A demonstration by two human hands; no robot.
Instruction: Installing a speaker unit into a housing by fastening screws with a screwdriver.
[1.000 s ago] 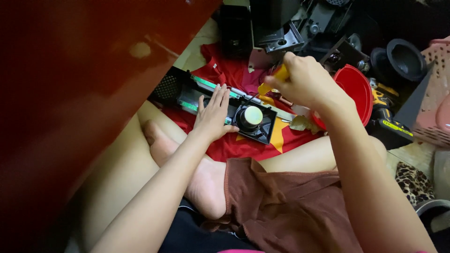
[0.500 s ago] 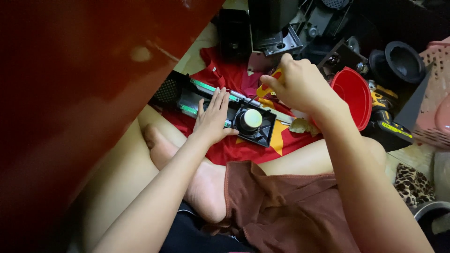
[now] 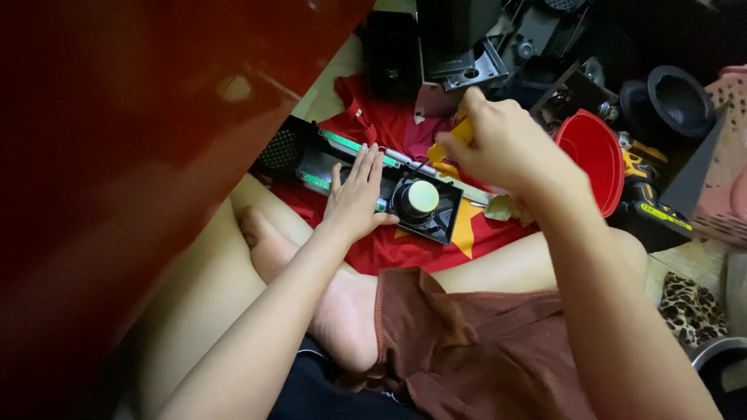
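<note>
I sit cross-legged on the floor. My left hand (image 3: 356, 196) lies flat, fingers spread, on a long black device (image 3: 315, 163) with green strips, pressing it onto a red cloth (image 3: 420, 241). Just right of that hand the device carries a round black part with a pale yellow cap (image 3: 422, 198). My right hand (image 3: 502, 144) hovers above and behind it, closed around a yellow-handled tool (image 3: 461, 134) whose thin shaft points down toward the device.
A red bowl (image 3: 591, 155) stands to the right, with a yellow-and-black power drill (image 3: 650, 206) beside it. Black machine parts (image 3: 467, 47), a black round tub (image 3: 678, 101) and a pink basket (image 3: 724, 171) crowd the back. A dark red panel (image 3: 117, 140) fills the left.
My right hand with the yellow tool has drifted slightly left and down toward the device. The left hand stays flat on it.
</note>
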